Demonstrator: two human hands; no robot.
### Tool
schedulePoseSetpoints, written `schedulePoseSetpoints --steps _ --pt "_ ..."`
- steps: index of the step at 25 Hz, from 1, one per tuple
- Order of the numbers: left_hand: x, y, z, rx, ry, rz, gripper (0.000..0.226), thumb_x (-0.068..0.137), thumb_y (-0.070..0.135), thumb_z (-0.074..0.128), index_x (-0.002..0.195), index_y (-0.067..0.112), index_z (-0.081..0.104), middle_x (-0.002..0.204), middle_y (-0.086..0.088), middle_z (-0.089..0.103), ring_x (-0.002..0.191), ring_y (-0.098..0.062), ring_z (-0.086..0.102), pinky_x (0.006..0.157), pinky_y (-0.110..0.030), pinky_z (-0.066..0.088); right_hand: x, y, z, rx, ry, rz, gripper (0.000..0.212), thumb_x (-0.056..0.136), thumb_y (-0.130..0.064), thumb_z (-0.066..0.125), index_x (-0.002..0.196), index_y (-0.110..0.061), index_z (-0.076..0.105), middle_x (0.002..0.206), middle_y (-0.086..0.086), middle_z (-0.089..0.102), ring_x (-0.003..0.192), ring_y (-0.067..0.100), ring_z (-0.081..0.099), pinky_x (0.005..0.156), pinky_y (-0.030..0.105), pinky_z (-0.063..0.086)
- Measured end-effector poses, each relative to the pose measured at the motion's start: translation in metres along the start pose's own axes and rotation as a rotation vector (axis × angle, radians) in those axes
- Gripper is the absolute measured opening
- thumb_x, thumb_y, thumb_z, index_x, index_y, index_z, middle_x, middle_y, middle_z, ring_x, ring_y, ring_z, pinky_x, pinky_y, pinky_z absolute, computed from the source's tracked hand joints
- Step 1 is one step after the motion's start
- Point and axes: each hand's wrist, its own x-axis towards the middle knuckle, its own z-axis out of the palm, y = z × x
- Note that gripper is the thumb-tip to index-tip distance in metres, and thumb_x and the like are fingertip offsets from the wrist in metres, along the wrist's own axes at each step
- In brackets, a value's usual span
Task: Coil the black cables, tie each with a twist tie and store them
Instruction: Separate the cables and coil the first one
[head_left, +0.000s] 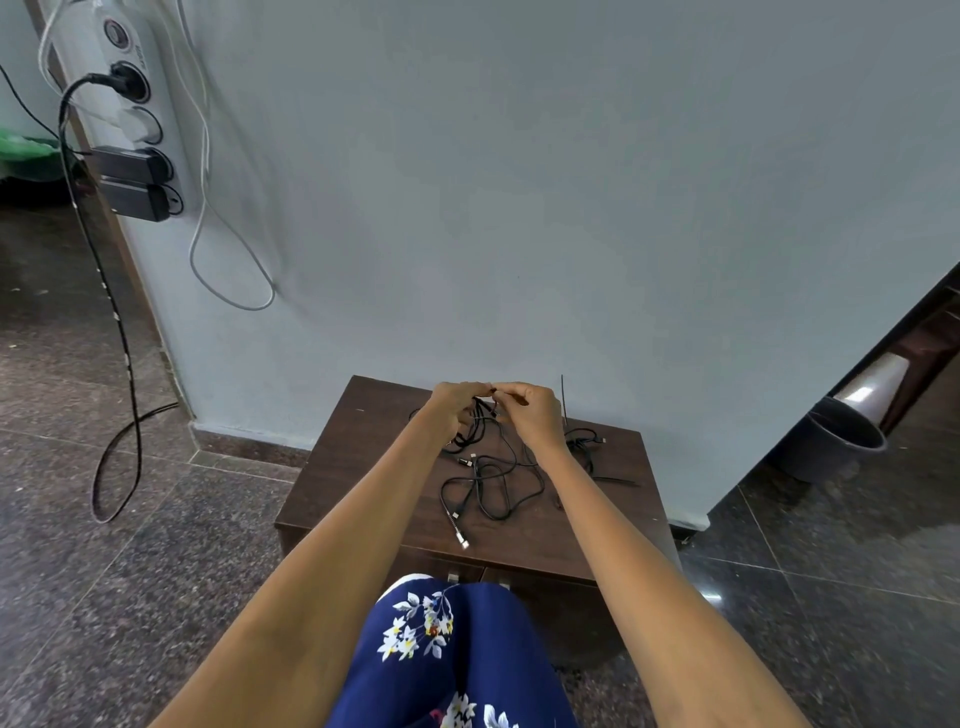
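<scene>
Both hands met above the cabinet (374, 467): left hand (457, 402) and right hand (527, 410) curled, pinching one black cable (480, 410) (its slack trailed among loose cables (493, 483) below).

Home room: wooden cabinet (363, 478), wall power strip (132, 104), granite floor (104, 519).

A pale grey wall (571, 182) is backing a dark wooden desk (374, 467); speckled granite floor (104, 571) is reflecting light; a power strip (130, 104) is hanging left.
</scene>
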Motion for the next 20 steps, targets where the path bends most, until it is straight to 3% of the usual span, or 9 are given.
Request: schedulePoseSetpoints --steps 3,5,8,11,13,16,18,20 --pt "-0.003 0.005 -0.002 0.047 -0.085 -0.014 0.016 0.092 0.022 0.059 0.081 0.01 0.057 0.063 0.001 0.034 0.033 -0.005 0.024 0.032 -0.015 0.016 0.0 -0.002 -0.004 0.004 0.044 -0.002 0.009 0.087 -0.013 0.065 0.094 -0.011 0.07 0.09 0.009 0.074 0.057 0.002 0.065 0.061 0.018 0.056" --pt "-0.004 0.009 -0.005 0.107 -0.166 -0.016 0.02 0.096 0.021 0.052 0.078 0.012 0.053 0.053 0.004 0.033 0.026 -0.003 0.019 0.031 -0.012 0.011 -0.002 -0.001 -0.007 -0.075 0.065 -0.046 0.004 0.086 -0.018 0.067 0.089 -0.015 0.069 0.083 0.005 0.074 0.063 0.01 0.065 0.062 0.028 0.056" --pt "-0.009 0.013 -0.005 0.16 -0.249 -0.03 0.025 0.099 0.021 0.043 0.075 0.015 0.047 0.04 0.009 0.032 0.027 -0.003 0.018 0.031 -0.013 0.01 -0.004 -0.002 -0.013 -0.358 0.068 -0.176 0.01 0.087 -0.029 0.065 0.09 -0.021 0.07 0.081 -0.006 0.07 0.067 0.006 0.057 0.055 0.02 0.042" --pt "-0.012 0.016 0.001 0.249 -0.186 0.004 0.027 0.098 0.024 0.046 0.073 0.015 0.043 0.052 0.004 0.034 0.033 -0.006 0.021 0.031 -0.013 0.013 0.0 -0.006 -0.015 -0.536 0.078 -0.241 0.015 0.091 -0.03 0.058 0.093 -0.02 0.069 0.093 -0.006 0.066 0.071 0.007 0.056 0.052 0.017 0.032" --pt "-0.012 0.018 0.006 0.307 -0.129 0.097 0.018 0.097 0.022 0.049 0.082 0.014 0.044 0.059 0.0 0.035 0.039 -0.009 0.023 0.031 -0.013 0.016 0.004 -0.009 -0.017 -0.566 0.093 -0.214 0.018 0.093 -0.03 0.055 0.094 -0.017 0.068 0.097 -0.003 0.063 0.079 0.013 0.06 0.056 0.022 0.034" --pt "-0.012 0.025 0.005 0.318 -0.17 0.106 0.01 0.098 0.019 0.047 0.1 0.016 0.056 0.058 0.002 0.035 0.029 -0.004 0.022 0.032 -0.012 0.015 0.005 -0.011 -0.017 -0.573 0.102 -0.196 0.018 0.094 -0.029 0.054 0.095 -0.016 0.066 0.1 -0.001 0.061 0.086 0.015 0.06 0.061 0.025 0.038" --pt "-0.01 0.027 0.001 0.325 -0.203 0.059 0.014 0.097 0.019 0.047 0.095 0.016 0.061 0.054 0.005 0.034 0.027 -0.003 0.018 0.032 -0.013 0.012 0.006 -0.013 -0.016 -0.579 0.11 -0.182 0.017 0.095 -0.025 0.051 0.095 -0.015 0.064 0.103 -0.001 0.06 0.088 0.016 0.059 0.063 0.026 0.039" --pt "-0.009 0.023 -0.006 0.357 -0.226 0.002 0.018 0.097 0.02 0.047 0.086 0.016 0.061 0.046 0.008 0.034 0.026 -0.003 0.016 0.032 -0.012 0.011 0.015 -0.018 -0.019 -0.464 0.245 -0.057 0.017 0.095 -0.018 0.045 0.097 -0.012 0.061 0.109 0.004 0.058 0.084 0.017 0.056 0.065 0.028 0.037"
